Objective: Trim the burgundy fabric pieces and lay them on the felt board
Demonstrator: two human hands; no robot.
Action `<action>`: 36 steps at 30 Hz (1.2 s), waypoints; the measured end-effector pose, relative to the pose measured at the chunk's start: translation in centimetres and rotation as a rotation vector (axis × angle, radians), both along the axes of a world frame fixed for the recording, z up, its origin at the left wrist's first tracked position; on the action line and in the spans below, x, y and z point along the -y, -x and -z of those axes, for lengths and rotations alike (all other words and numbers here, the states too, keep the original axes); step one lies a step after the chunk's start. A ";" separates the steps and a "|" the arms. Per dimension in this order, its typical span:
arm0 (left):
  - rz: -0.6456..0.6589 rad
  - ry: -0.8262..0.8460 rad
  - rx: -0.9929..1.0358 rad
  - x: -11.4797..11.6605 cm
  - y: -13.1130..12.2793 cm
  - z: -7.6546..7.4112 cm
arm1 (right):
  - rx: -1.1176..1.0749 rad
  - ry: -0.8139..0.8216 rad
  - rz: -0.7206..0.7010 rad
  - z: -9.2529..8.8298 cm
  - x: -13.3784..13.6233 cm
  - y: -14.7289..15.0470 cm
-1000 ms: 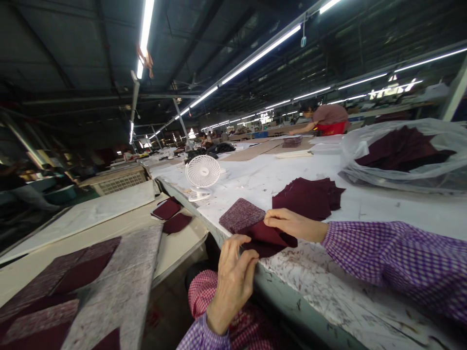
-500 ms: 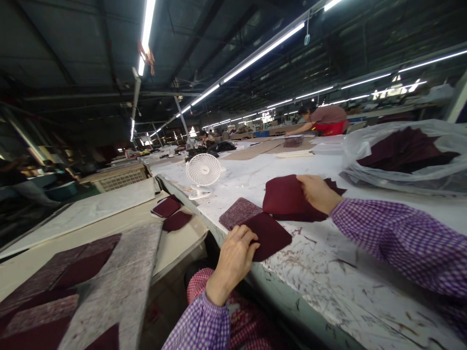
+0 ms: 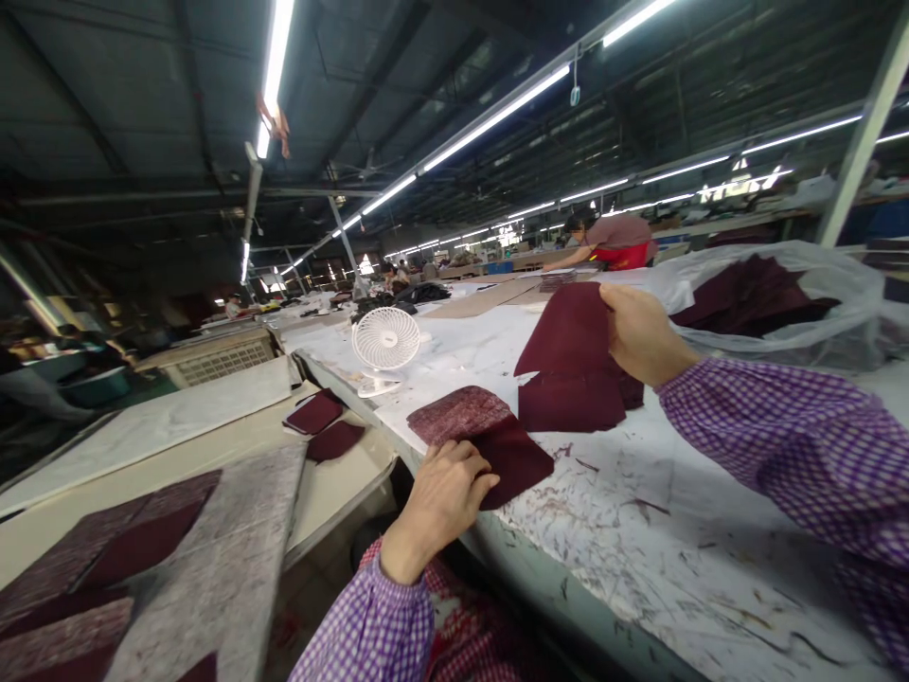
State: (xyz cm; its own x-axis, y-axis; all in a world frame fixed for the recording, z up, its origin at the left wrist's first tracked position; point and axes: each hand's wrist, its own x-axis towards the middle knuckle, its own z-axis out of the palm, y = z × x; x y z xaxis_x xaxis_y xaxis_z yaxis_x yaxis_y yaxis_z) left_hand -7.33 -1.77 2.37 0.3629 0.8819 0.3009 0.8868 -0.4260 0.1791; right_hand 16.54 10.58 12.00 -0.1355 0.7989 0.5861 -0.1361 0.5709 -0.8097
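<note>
My right hand (image 3: pixel 643 332) pinches a maroon fabric piece (image 3: pixel 568 332) by its upper corner and holds it lifted above a stack of maroon pieces (image 3: pixel 572 403) on the white table (image 3: pixel 639 530). My left hand (image 3: pixel 444 493) rests at the table's near edge with its fingers curled on another maroon piece (image 3: pixel 515 459). That piece lies partly over a speckled reddish-grey piece (image 3: pixel 458 414). Both my sleeves are purple checked.
A small white fan (image 3: pixel 387 341) stands further along the table. A clear plastic bag (image 3: pixel 774 298) of maroon pieces lies at the right. A lower bench (image 3: pixel 213 530) at the left carries more fabric pieces. A person in a red top (image 3: pixel 614 242) works far off.
My right hand left the near piece, reached to the stack and has lifted one maroon piece up off it. My left hand has stayed on the near piece, which now lies flat.
</note>
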 end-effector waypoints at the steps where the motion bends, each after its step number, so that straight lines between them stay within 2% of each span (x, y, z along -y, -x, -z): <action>1: 0.009 0.013 0.038 -0.1 0.0 -0.1 | -0.030 -0.017 0.008 -0.1 0.2 -0.1; 3: 0.016 0.059 0.232 -0.2 -0.2 -0.3 | 0.028 -0.063 0.018 -0.2 1.4 0.1; 6: 0.006 0.292 0.891 0.0 -0.6 -0.8 | 0.504 -0.229 -0.069 0.5 4.5 1.3; 8: 0.049 0.551 1.323 0.3 -0.9 -0.9 | 0.837 -0.372 -0.234 1.4 6.7 2.4; 10: 0.081 0.723 1.509 0.8 -1.3 -0.6 | 1.027 -0.449 -0.480 2.3 8.2 3.4; 12: 0.023 0.706 1.511 1.2 -1.7 0.1 | 1.105 -0.431 -0.706 2.9 8.7 3.8; 13: -0.005 0.665 1.487 1.4 -1.9 0.5 | 1.094 -0.398 -0.737 3.0 8.5 3.7; 14: -0.017 0.627 1.464 1.5 -2.0 0.9 | 1.059 -0.360 -0.700 3.0 8.0 3.5; 17: 0.029 0.580 1.433 1.6 -2.3 1.7 | 0.979 -0.290 -0.446 3.3 5.8 2.1; 18: 0.037 0.580 1.422 1.6 -2.4 1.8 | 1.005 -0.281 -0.420 3.6 5.1 1.7; 21: -0.013 0.535 1.371 1.3 -2.7 2.0 | 1.133 -0.227 -0.464 5.1 3.6 0.8; 24: -0.038 0.425 1.281 0.8 -3.4 2.1 | 1.110 -0.093 -0.510 6.5 3.2 0.7; 27: 0.028 0.300 1.285 0.6 -3.8 2.2 | 1.040 -0.023 -0.575 6.7 3.1 0.9; 30: -0.002 0.166 1.415 1.3 -3.2 2.2 | 0.993 0.058 -0.597 6.2 2.8 0.6; 32: -0.042 0.173 1.473 2.2 -2.2 2.1 | 0.933 0.176 -0.646 5.6 2.8 0.3; 36: -0.016 0.374 1.561 3.9 -0.3 1.1 | 0.845 0.303 -0.823 4.6 3.1 0.0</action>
